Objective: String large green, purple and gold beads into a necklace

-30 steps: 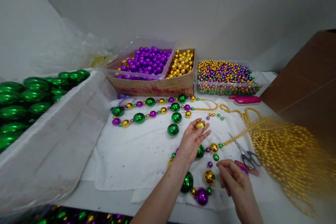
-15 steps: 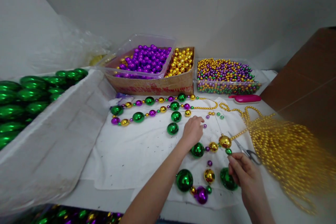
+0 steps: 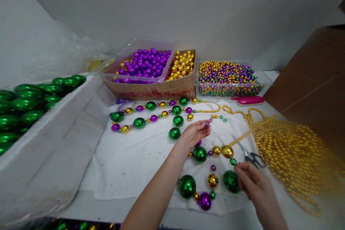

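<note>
The left hand (image 3: pixel 198 132) pinches a small shiny purple round bead (image 3: pixel 207 124), beyond and left of a small shiny green round bead (image 3: pixel 233 161), just beside which the nearer right hand (image 3: pixel 250 178) presses its fingertips together, on what I cannot tell.

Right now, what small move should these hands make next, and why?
Probably the left hand should carry the small purple bead at its fingertips toward the right hand. The right fingertips are close by a small green bead beside a larger gold bead, so the purple one could plausibly join there.
</note>
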A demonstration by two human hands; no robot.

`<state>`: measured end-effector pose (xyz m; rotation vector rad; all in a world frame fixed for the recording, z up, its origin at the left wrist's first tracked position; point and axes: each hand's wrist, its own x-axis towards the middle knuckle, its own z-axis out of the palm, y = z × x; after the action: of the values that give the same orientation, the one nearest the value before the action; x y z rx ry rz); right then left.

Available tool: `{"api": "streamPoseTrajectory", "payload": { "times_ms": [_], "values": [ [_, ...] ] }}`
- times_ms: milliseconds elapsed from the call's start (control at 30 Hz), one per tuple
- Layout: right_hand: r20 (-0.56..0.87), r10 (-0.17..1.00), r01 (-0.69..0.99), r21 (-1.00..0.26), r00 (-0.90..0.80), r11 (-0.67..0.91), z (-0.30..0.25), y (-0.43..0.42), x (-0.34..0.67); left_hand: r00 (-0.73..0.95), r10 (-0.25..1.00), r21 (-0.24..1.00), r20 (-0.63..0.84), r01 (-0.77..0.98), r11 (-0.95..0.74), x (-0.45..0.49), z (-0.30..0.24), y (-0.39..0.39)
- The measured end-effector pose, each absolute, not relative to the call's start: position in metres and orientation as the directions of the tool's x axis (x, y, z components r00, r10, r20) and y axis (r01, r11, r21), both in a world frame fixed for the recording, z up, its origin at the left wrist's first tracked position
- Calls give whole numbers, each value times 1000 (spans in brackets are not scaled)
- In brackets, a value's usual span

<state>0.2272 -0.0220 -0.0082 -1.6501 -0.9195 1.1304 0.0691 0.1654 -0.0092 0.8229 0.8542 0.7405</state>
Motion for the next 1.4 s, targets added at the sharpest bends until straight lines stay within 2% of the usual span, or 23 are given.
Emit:
{"api": "streamPoseTrajectory", "payload": {
  "times_ms": [133, 333, 733, 967, 1067, 1200, 1300, 1400],
  "values": [
    [-229, 929, 142, -950, 291, -279, -2, -25, 222, 462, 816, 744, -348, -394, 540, 64, -6, 154],
    [-234, 934, 133, -952, 270, -277, 0, -31, 220, 476, 814, 678, -333, -479, 558, 63, -8, 147],
    [-239, 937, 186, -939, 256, -291, 0, -32, 221, 457, 840, 732, -294, -457, 505, 58, -4, 137],
    [-153, 931, 153, -965, 330, -213, -2, -10, 209, 514, 821, 773, -249, -406, 488, 79, -1, 111],
    [-103, 947, 222, -959, 304, -176, -4, -3, 214, 474, 862, 842, -179, -379, 383, 85, 10, 105],
    [-21, 969, 367, -923, 246, -113, -2, -2, 231, 359, 933, 947, -22, -292, 134, 89, 30, 105],
    [102, 953, 511, -858, 284, -61, 6, 2, 236, 290, 942, 964, 167, -248, -94, 96, 42, 102],
    [161, 944, 531, -847, 289, -18, 18, 11, 230, 245, 931, 948, 272, -231, -217, 103, 51, 98]
  ]
}}
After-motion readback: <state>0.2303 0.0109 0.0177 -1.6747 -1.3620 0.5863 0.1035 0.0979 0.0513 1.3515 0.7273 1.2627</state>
